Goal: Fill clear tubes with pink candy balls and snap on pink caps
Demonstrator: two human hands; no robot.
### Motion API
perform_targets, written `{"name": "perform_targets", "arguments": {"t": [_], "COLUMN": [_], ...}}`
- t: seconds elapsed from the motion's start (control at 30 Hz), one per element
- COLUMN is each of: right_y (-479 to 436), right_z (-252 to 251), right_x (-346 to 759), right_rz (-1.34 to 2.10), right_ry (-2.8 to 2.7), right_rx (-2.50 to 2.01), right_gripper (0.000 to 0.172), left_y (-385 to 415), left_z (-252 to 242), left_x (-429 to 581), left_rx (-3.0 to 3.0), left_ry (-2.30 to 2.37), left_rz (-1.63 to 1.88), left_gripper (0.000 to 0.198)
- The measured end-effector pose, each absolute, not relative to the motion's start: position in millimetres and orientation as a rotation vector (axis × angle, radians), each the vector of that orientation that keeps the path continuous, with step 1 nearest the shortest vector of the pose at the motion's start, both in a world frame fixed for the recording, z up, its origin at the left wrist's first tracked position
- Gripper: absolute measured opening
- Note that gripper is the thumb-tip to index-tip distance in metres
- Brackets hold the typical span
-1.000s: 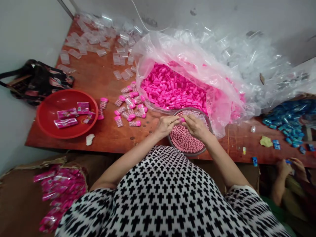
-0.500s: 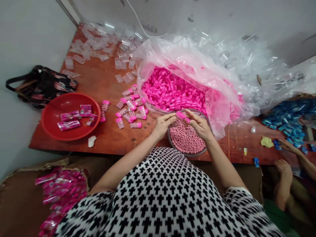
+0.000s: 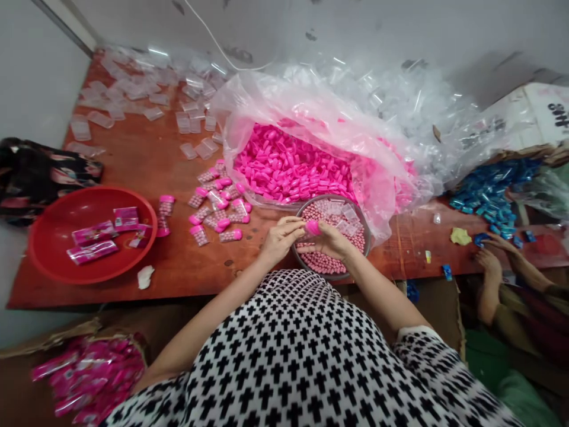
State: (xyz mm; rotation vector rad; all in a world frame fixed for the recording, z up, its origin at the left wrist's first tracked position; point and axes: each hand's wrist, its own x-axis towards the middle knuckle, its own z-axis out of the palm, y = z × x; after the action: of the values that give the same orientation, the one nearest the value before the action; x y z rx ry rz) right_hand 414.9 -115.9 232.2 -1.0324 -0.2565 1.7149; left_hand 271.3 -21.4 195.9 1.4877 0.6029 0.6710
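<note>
Between my two hands, over the near left part of a grey bowl [image 3: 368, 231], is a small container with a bright pink cap [image 3: 312, 228]. My left hand [image 3: 281, 242] pinches its left side with closed fingers. My right hand [image 3: 332, 242] has thumb and fingers around the capped end. My fingers hide most of the container's body. Small round pink beads [image 3: 324, 264] fill the bowl, and a few clear empty containers [image 3: 349, 216] lie on them. Just behind, an open plastic bag [image 3: 231, 142] holds a heap of loose pink caps [image 3: 288, 166].
Several filled, pink-capped containers [image 3: 217, 201] lie left on the wooden table [image 3: 146, 151]. A red basin [image 3: 53, 237] holds pink packets. Clear containers [image 3: 133, 89] cover the back. Packets fill a carton [image 3: 93, 379] below. At right, another person's hands [image 3: 491, 258] work near blue pieces [image 3: 489, 196].
My view has shifted right. My right hand has turned and closed further around the pink-capped end, and both hands have come nearer each other. The other person's hands have moved closer together.
</note>
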Motion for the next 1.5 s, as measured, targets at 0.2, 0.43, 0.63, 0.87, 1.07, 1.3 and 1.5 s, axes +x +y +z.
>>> {"name": "perform_targets", "arguments": {"t": [0.2,0.43,0.63,0.87,1.07,1.3,1.5], "right_y": [-109.8,-99.9,-87.6,-69.9,-69.5,-64.5,-77.7], "right_z": [218.0,199.0,190.7,203.0,200.4,202.5,207.5], "right_x": [388.9,376.5,385.8,411.2,417.7,493.6,558.5], "right_rz": [1.580,1.559,1.699,1.897,1.879,1.092,-0.032], "right_ry": [-0.038,0.178,0.072,0.004,-0.127,-0.597,-0.879], "right_rx": [-0.976,-0.936,-1.025,-0.935,-1.094,-1.715,-2.559], "right_gripper": [0.019,0.020,0.023,0.048,0.048,0.038,0.080], "left_y": [-28.1,-25.6,-11.7,1.7,15.4,78.7,133.4], "left_z": [191.4,179.5,168.8,179.1,174.6,155.0,129.6], "left_x": [267.3,268.5,260.9,267.4,255.2,206.7,234.5], "left_rx": [1.588,1.761,1.597,1.440,1.434,1.697,1.819], "left_ry": [0.629,0.620,0.733,0.771,0.880,1.270,1.503], "left_rz": [0.632,0.625,0.537,0.544,0.569,0.838,0.747], "left_gripper": [0.023,0.024,0.029,0.035,0.038,0.035,0.073]}}
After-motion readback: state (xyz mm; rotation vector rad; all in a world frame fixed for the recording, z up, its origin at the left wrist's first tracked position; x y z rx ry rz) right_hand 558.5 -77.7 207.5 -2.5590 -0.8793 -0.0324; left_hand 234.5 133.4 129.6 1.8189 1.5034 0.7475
